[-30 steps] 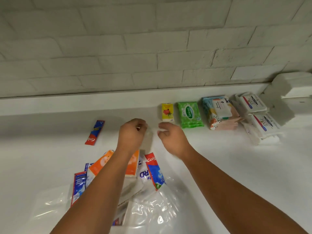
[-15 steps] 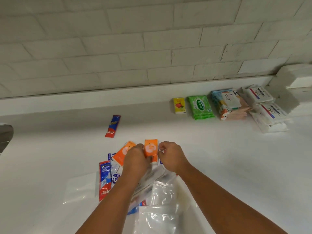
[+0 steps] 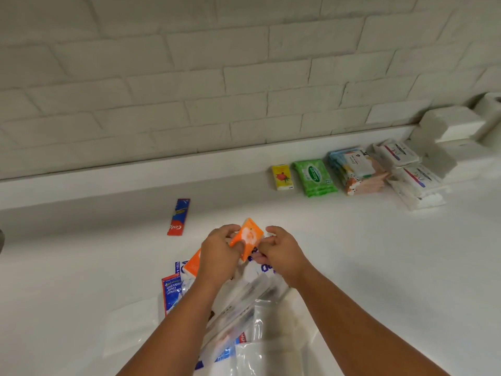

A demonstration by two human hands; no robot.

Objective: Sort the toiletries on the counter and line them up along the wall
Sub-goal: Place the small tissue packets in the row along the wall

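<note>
Between the two hands, lifted clear of the pile: orange tissue pack (image 3: 248, 237), printed face toward the camera, long axis steeply tilted, far end toward the brick wall (image 3: 244, 77) and leaning a little right, near end down toward the wrists. Lower left corner hidden under the left thumb; print blurred, only a pale picture showing. Left hand (image 3: 217, 256) curled round the pack's left side, thumb across its face, knuckles up. Right hand (image 3: 283, 252) with fingers curled, pinching the right edge; exact contact hard to make out.

Under the left hand, partly covered: second orange pack (image 3: 193, 263), toothpaste boxes (image 3: 171, 293), clear plastic bag (image 3: 267, 356) cut off at the bottom edge. Beyond the left hand, lone Colgate box (image 3: 179, 217), lengthwise toward the wall. Well beyond the right hand, lined along the wall: yellow tissue pack (image 3: 282, 177), green Sanicare wipes (image 3: 314, 178), stacked wipe packs (image 3: 355, 170), white soap boxes (image 3: 406, 169).
</note>
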